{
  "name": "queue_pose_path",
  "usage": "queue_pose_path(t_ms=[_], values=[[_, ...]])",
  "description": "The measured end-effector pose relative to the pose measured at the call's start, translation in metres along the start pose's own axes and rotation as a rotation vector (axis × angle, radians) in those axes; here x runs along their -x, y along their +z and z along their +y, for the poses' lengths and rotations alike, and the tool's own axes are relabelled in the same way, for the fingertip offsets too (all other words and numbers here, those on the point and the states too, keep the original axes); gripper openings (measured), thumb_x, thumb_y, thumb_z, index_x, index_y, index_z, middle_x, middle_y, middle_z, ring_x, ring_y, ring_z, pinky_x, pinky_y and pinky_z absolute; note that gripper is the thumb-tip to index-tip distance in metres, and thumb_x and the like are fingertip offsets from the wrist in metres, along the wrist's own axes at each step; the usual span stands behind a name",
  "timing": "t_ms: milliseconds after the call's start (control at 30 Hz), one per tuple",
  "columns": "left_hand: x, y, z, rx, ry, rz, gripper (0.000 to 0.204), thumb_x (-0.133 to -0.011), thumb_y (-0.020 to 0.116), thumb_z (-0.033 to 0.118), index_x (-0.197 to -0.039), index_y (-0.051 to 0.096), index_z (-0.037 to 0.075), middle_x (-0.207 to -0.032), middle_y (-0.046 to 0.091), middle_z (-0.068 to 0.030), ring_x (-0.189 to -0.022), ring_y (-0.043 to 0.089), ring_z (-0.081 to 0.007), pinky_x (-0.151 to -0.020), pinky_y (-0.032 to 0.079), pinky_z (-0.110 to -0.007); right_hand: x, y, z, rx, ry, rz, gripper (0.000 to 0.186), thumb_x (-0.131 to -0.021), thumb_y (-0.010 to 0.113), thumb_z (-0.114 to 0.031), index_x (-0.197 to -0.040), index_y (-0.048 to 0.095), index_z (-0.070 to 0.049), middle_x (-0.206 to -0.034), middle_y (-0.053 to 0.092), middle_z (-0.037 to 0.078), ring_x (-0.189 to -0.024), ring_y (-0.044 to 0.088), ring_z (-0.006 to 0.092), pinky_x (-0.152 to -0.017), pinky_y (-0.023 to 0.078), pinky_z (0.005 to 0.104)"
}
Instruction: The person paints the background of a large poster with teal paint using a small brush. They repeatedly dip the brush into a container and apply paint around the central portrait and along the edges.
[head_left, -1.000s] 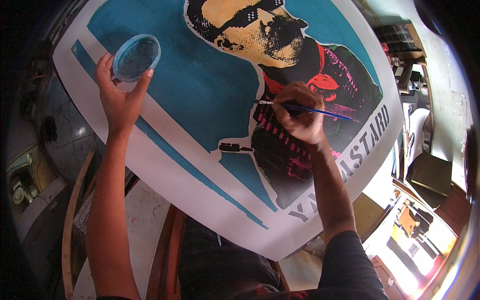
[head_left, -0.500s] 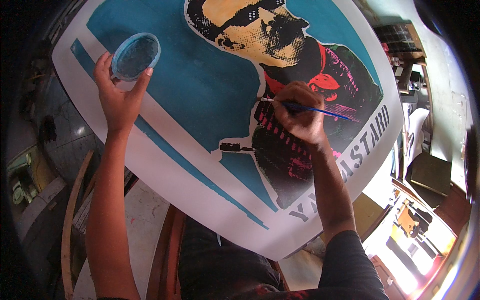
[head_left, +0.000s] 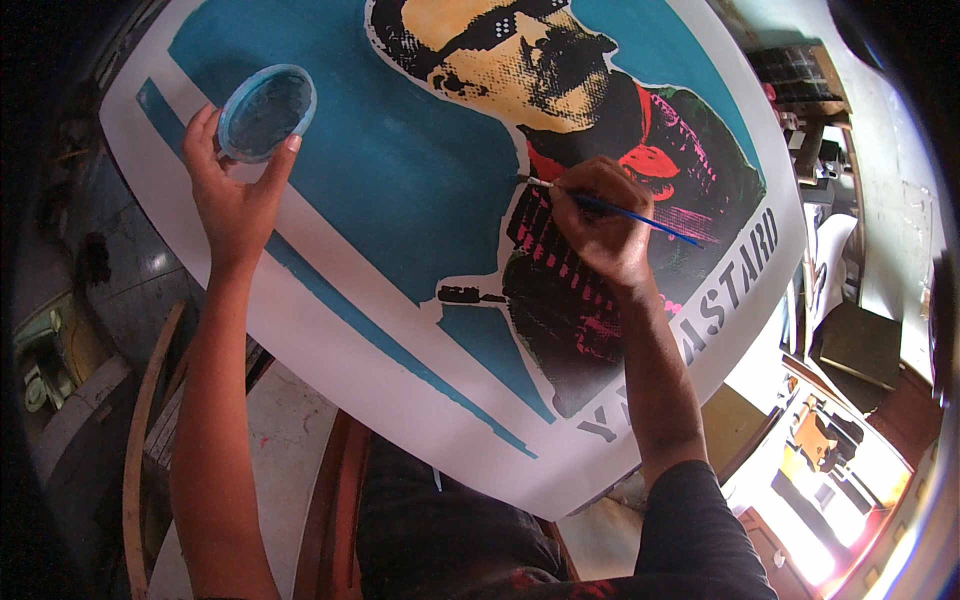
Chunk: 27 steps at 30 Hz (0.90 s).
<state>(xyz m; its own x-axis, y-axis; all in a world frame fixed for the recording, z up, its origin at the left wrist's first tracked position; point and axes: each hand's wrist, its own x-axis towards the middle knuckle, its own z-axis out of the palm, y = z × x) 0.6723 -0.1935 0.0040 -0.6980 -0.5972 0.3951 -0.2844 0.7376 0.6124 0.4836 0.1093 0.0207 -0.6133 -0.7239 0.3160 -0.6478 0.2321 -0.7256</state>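
Observation:
My left hand grips a small round tub of teal paint, its open mouth tilted toward me, above the left part of a large painting. Between the fingers of my right hand is a thin paintbrush with a blue handle. Its dark bristle tip meets the pale outline at the figure's neck, beside the teal background. The painting shows a head with dark glasses, a red scarf and a black-and-pink jacket. Grey stencilled lettering runs along its lower right edge.
Beneath the painting's near edge are my dark-clothed legs. A curved wooden strip and a pale board lie at the lower left. On the right stand a dark box, cluttered shelves and a brightly lit picture.
My right hand and the brush tip have shifted slightly up along the neck outline. My left hand and the tub have moved a little to the left.

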Motion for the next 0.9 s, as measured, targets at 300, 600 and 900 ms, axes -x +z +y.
queue_pose_path(t_ms=[300,600,900], values=[[0.0001,0.0008,0.0012,0.013,0.009,0.004,0.084,-0.081,0.073,0.036,-0.139,0.024,0.001,-0.132,0.032,-0.0204,-0.124,0.042,-0.0346,-0.105,0.040,-0.048,-0.0010,0.0013,-0.0018,-0.027,0.014,0.042,0.010,-0.072,0.070,0.005,-0.078,0.065,-0.001,-0.073,0.063,0.007,-0.067,0.060,0.0153,-0.062,0.047,0.0273],[-0.0006,-0.0005,0.0024,0.019,0.007,0.011,0.083,-0.081,0.073,0.035,-0.138,0.023,0.002,-0.133,0.034,-0.0214,-0.124,0.042,-0.0338,-0.105,0.038,-0.048,-0.0026,0.0032,-0.0016,0.000,-0.026,0.061,0.010,-0.073,0.070,0.005,-0.080,0.067,-0.001,-0.076,0.065,0.008,-0.070,0.062,0.0157,-0.064,0.048,0.0275],[-0.0010,0.0014,-0.0012,-0.011,-0.002,0.013,0.086,-0.077,0.076,0.042,-0.136,0.024,0.004,-0.133,0.037,-0.0202,-0.124,0.045,-0.0356,-0.101,0.043,-0.048,-0.0010,-0.0050,-0.0002,-0.123,0.123,0.222,0.018,-0.072,0.073,0.004,-0.088,0.067,-0.003,-0.084,0.068,0.008,-0.080,0.065,0.0164,-0.071,0.050,0.0288]])
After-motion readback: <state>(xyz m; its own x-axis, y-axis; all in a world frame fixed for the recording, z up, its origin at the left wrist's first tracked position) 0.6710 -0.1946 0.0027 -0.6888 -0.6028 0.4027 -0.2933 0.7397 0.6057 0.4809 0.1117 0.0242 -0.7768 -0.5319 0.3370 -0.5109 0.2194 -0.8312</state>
